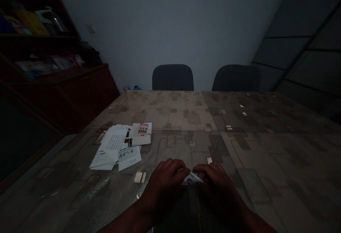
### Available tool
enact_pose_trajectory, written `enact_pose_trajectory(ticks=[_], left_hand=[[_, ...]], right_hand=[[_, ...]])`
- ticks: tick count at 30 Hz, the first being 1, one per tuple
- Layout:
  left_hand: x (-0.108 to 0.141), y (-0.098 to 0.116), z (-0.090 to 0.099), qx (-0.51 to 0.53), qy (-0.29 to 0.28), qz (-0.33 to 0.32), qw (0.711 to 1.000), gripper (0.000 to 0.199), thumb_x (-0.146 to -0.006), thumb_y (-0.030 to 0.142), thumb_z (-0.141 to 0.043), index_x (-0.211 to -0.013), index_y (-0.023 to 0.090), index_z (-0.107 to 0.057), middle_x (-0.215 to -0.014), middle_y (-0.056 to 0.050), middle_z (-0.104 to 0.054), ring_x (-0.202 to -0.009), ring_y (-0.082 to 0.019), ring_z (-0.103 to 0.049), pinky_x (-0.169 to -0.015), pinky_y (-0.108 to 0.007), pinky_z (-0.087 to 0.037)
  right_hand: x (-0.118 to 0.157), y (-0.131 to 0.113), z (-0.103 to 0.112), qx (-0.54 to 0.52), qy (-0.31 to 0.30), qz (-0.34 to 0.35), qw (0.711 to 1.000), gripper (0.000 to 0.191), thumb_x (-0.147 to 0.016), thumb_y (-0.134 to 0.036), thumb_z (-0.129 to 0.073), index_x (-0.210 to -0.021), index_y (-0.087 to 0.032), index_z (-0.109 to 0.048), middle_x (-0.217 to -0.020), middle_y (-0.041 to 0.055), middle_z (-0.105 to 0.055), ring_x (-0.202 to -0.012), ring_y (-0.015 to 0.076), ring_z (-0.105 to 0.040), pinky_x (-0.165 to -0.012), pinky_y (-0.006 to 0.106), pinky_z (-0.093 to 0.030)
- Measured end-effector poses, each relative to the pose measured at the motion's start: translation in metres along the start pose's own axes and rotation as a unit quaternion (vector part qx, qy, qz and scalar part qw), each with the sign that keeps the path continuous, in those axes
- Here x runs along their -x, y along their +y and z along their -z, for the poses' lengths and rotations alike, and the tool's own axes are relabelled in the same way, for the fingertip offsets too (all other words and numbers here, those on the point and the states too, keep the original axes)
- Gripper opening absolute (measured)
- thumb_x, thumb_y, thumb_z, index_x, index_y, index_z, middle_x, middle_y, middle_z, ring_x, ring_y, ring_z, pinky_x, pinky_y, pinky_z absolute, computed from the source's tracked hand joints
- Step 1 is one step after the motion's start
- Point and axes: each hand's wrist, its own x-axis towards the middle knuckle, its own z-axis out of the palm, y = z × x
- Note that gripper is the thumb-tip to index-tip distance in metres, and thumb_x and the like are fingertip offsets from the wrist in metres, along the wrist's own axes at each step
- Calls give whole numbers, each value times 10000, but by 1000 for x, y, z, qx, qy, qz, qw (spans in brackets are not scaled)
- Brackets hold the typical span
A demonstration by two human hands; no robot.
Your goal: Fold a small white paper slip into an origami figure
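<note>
Paper strip [192, 178] between fingers [182, 172], overlapping flat sheets [115, 142], rectangle-patterned tabletop [170, 156]

Likely dining room, patterned tablecloth [170, 156], 2 chairs [172, 78]

Sole head cam, angled fwd + dn; tabletop [170, 154] close below, wall [170, 26] in bkgd.

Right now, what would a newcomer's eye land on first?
Probably the loose pile of white printed paper sheets on the left of the brown patterned table. Next, the small white dark-marked piece held between the left hand and right hand, front centre. Two dark, rounded chair backs rise beyond the table.
</note>
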Motion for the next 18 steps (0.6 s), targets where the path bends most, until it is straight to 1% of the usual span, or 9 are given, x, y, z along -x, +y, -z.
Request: enact_pose_trajectory(ticks=[3, 5, 7, 10, 12, 16, 18], left_hand=[[3, -1, -7, -24, 12, -13, 1000, 249, -764, 46, -642, -935, 223, -603, -953, -14, -651, -816, -216, -580, -675, -337, -415], [4, -1, -9, -26, 20, -17, 999, 212, -781, 49, -641, -905, 217, -602, -923, -9, -651, -801, -207, -576, -667, -328, -405], [3, 0, -8, -23, 19, -16, 999, 223, -789, 44, -639, -919, 220, -600, -921, -3, -654, -805, -204, -573, -672, -327, -402], [2, 1, -5, -19, 3, -12, 1000, 303, -796, 47, -640, -1026, 237, -590, -1002, 0, -663, -861, -211, -574, -707, -338, -410], [3, 0, -6, -22, 5, -19, 1000, 330, -806, 58, -639, -1076, 238, -582, -1066, -6, -663, -893, -217, -576, -724, -345, -416], [5, -3, -10, -27, 26, -35, 999, 234, -847, 100, -618, -1044, 227, -602, -1100, -18, -665, -883, -218, -584, -713, -351, -432], [6, -5, -10, -26, 29, -46, 998, 244, -878, 138, -600, -1104, 228, -596, -1146, -33, -655, -901, -219, -586, -734, -363, -446]], right_hand=[[1, 1, -1, 1, -11, 18, 1000, 103, -914, -252, -527, -954, -204, -609, -798, 24, -657, -734, 198, -567, -715, 343, -380], [1, 3, -3, -2, -14, 29, 999, 127, -926, -244, -505, -864, -207, -608, -745, 6, -638, -706, 181, -559, -712, 329, -371], [2, 4, -4, -10, -18, 36, 999, 162, -935, -228, -490, -815, -204, -597, -731, -1, -633, -701, 168, -558, -721, 320, -368], [2, 4, -5, -16, -23, 43, 999, 162, -932, -206, -491, -803, -201, -589, -735, -4, -636, -706, 162, -561, -729, 316, -367], [3, 4, -5, -18, -22, 44, 999, 158, -924, -202, -497, -798, -201, -592, -724, -5, -635, -701, 161, -561, -723, 314, -369], [3, 2, -5, -23, -18, 50, 998, 153, -903, -189, -500, -789, -198, -602, -702, -4, -634, -683, 159, -564, -696, 307, -381], [3, 0, -5, -22, -12, 56, 998, 153, -891, -182, -492, -787, -199, -604, -697, -2, -631, -676, 158, -566, -688, 306, -391]])
